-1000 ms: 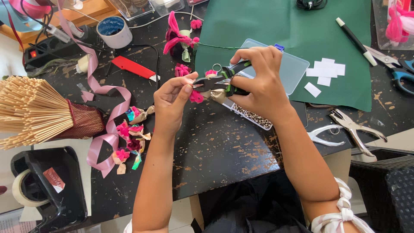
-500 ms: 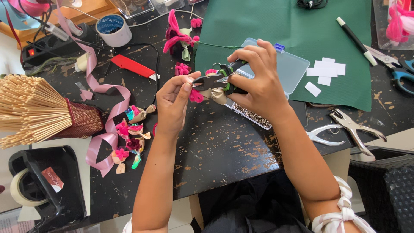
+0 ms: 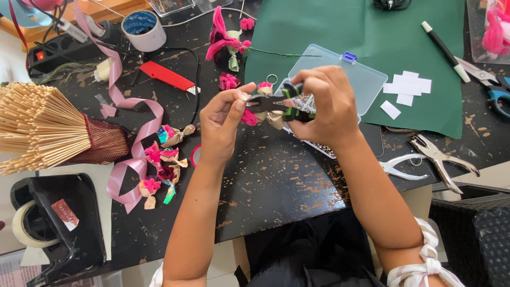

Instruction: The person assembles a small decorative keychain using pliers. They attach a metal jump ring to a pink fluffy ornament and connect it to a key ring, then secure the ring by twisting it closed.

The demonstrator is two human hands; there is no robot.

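— Head view, middle of the bench?
— Right hand [image 3: 325, 103] wrapped tight around black-and-green pliers [image 3: 281, 103], handles fully enclosed, nose pointing left.
— And the other?
— Left hand [image 3: 226, 119] pinching shut, thumb and forefinger closed on a small pink flower piece [image 3: 248, 117] right at the plier tips, touching them. Raised above the tabletop, just in front of a clear plastic box [image 3: 366, 79].
— Around that?
— Box half on a green mat [image 3: 340, 26] at the far right of the bench, white paper squares [image 3: 408, 85] and a black pen [image 3: 445, 43] on the mat. Silver hole punch [image 3: 441, 158] near the right edge.
— Left side?
— Bundle of wooden skewers [image 3: 42, 127] at the left edge, pink ribbon [image 3: 127, 114] curling beside it, little wrapped flowers [image 3: 162, 162] close to the ribbon. Black tape dispenser [image 3: 53, 228] off the near left corner, white tape roll [image 3: 142, 31] at the far edge, red strip [image 3: 169, 77] just in front of it.
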